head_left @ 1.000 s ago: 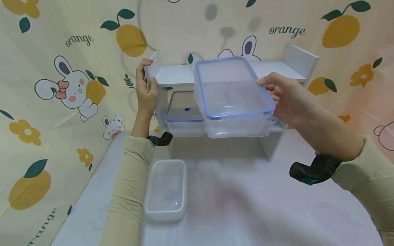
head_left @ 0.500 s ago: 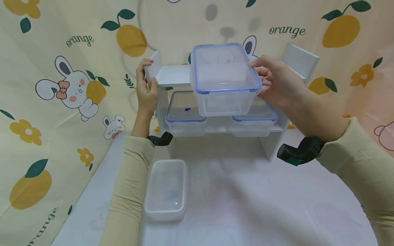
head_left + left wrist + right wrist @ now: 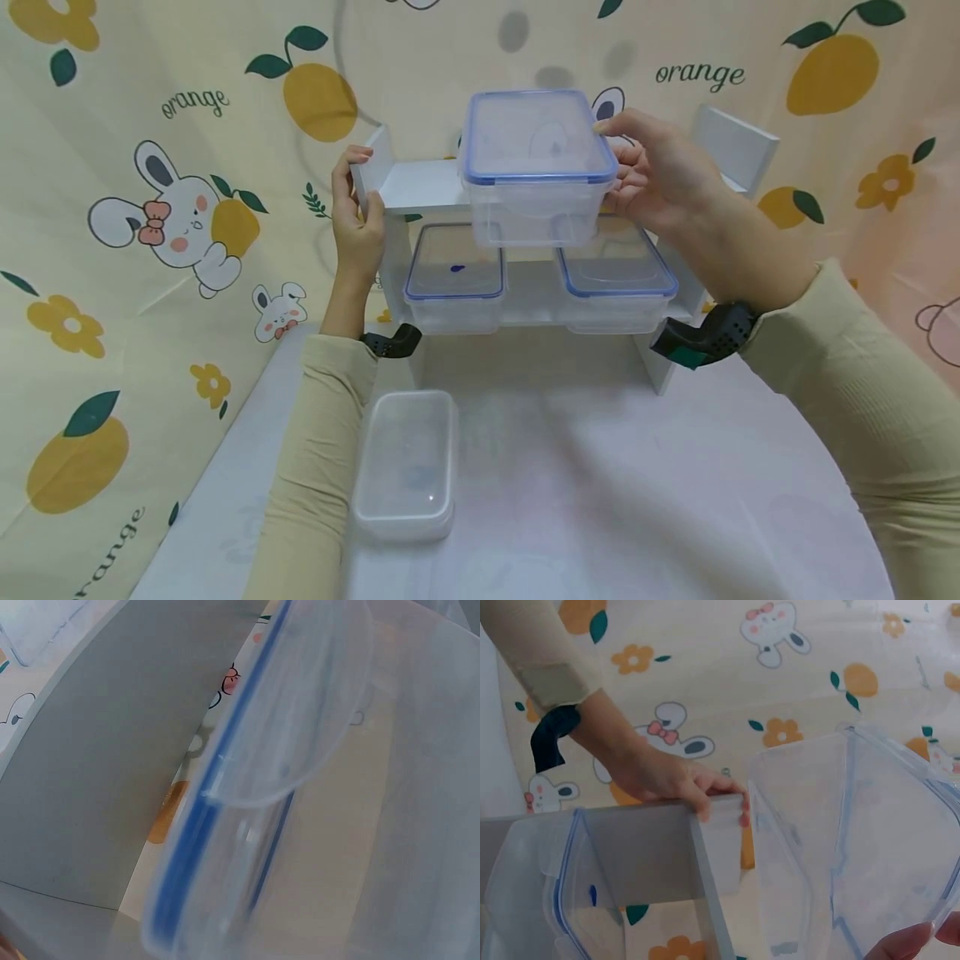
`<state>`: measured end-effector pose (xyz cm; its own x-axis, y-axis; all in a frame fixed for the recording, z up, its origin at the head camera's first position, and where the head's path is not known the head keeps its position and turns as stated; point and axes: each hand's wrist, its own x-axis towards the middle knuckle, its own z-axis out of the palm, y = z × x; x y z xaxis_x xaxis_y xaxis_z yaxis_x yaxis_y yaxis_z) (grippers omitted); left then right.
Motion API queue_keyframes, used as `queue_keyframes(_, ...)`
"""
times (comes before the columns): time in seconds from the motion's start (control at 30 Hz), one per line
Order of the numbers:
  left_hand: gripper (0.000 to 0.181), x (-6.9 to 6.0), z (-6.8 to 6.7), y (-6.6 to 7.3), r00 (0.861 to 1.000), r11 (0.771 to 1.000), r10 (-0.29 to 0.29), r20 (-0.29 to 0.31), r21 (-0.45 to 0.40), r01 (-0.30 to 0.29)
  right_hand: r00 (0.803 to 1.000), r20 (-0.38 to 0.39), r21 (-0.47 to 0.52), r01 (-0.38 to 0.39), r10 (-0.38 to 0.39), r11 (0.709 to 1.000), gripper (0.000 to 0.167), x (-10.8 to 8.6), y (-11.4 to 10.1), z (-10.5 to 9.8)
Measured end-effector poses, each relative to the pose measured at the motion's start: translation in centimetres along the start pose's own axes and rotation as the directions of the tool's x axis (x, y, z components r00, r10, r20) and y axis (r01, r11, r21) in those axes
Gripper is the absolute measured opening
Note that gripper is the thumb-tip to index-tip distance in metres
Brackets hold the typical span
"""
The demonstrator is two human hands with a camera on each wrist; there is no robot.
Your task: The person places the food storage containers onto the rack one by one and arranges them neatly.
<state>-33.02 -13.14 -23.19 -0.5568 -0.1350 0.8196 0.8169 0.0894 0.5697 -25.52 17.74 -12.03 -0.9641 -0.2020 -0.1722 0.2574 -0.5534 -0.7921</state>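
Note:
My right hand grips the right edge of a clear plastic food container with a blue-sealed lid, thumb on the lid. It is held up at the top board of a white desk shelf, overlapping that board's front edge in the head view. Whether it touches the board cannot be told. The left hand holds the upright left end panel of the shelf, also seen in the right wrist view. On the lower board sit two similar containers, one left and one right. The left one fills much of the left wrist view.
A frosted lidded container lies on the white table, in front of the shelf's left leg. The shelf's right end panel rises behind my right hand. A printed cloth with oranges and rabbits hangs behind and left.
My right hand has raised the container and carried it away and slightly left, from before the lower board up to the top board. The left hand stays on the panel.

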Motion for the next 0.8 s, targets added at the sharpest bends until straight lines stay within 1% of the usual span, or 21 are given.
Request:
queue_keyframes(0.13, 0.041, 0.1, 0.1, 0.1, 1.0, 1.0, -0.005, -0.005, -0.013, 0.005, 1.0, -0.017, 0.044, -0.01, 0.01, 0.999, 0.044, 0.6, -0.1, 0.2)
queue_keyframes(0.27, 0.042, 0.0, 0.2, 0.5, 1.0, 1.0, -0.018, -0.011, -0.019, 0.018, 0.999, -0.022, 0.063, -0.03, 0.031, 0.998, 0.044, 1.3, -0.1, 0.5)
queue_keyframes(0.37, 0.041, -0.1, 0.3, 1.4, 1.0, 0.999, -0.027, -0.015, -0.022, 0.027, 0.999, -0.017, 0.052, -0.035, 0.036, 0.998, 0.041, 1.8, 0.1, 0.9)
queue_keyframes(0.47, 0.039, -0.2, 0.4, 2.5, 1.0, 0.999, -0.03, -0.009, -0.023, 0.03, 0.999, -0.021, 0.065, -0.041, 0.042, 0.997, 0.037, 2.2, 0.3, 1.2)
queue_keyframes(0.53, 0.038, -0.2, 0.5, 3.0, 1.0, 0.999, -0.027, -0.006, -0.026, 0.027, 0.998, -0.034, 0.072, -0.042, 0.044, 0.997, 0.037, 2.3, 0.4, 1.4)
queue_keyframes(0.63, 0.038, -0.3, 0.6, 3.2, 1.0, 1.0, -0.021, -0.007, -0.022, 0.021, 0.997, -0.059, 0.071, -0.04, 0.044, 0.997, 0.039, 2.5, 0.7, 1.6)
queue_keyframes(0.7, 0.038, -0.3, 0.6, 3.2, 1.0, 1.0, -0.018, -0.007, -0.016, 0.018, 0.996, -0.083, 0.052, -0.029, 0.033, 0.998, 0.039, 2.6, 1.0, 1.8)
queue_keyframes(0.8, 0.039, -0.5, 0.6, 3.0, 1.0, 1.0, -0.023, -0.005, -0.008, 0.023, 0.996, -0.087, 0.026, -0.01, 0.012, 1.0, 0.035, 2.8, 1.3, 2.0)
